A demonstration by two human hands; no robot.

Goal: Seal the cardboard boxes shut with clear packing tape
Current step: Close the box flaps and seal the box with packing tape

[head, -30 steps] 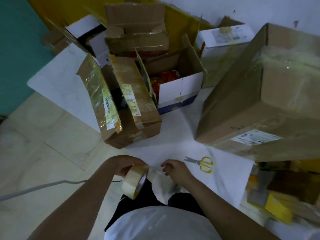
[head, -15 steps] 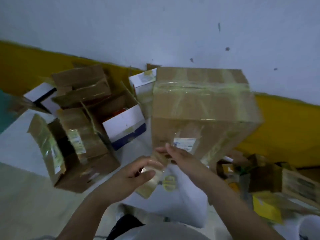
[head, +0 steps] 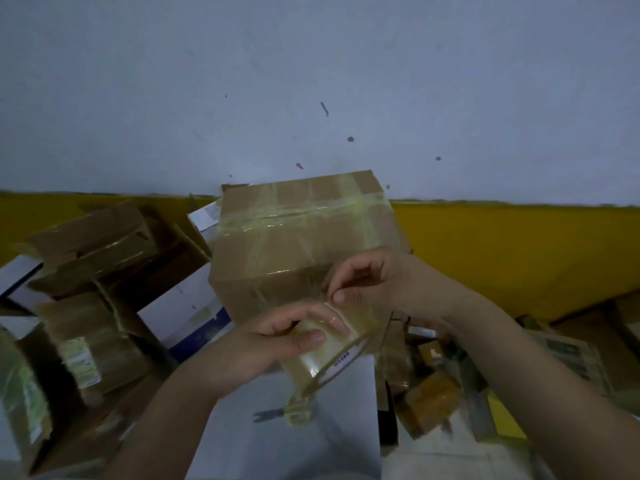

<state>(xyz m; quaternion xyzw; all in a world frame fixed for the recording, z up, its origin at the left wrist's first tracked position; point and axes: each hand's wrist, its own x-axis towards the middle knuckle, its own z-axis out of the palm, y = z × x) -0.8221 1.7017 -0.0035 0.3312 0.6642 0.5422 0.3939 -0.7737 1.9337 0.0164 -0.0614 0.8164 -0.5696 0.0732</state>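
Note:
A roll of clear packing tape is held up in front of a large closed cardboard box that has tape strips across its top seam. My left hand grips the roll, thumb and fingers curled over its rim. My right hand pinches the loose tape end just above the roll, close to the box's near face. Several open smaller boxes stand to the left with flaps up.
Yellow-handled scissors lie on the white sheet below the roll. Loose packets and cardboard scraps are piled at the right. A yellow and white wall rises right behind the boxes.
Both hands have lifted the tape roll from my lap up to the big box. The view has tilted up toward the wall. My right hand now pinches the tape end.

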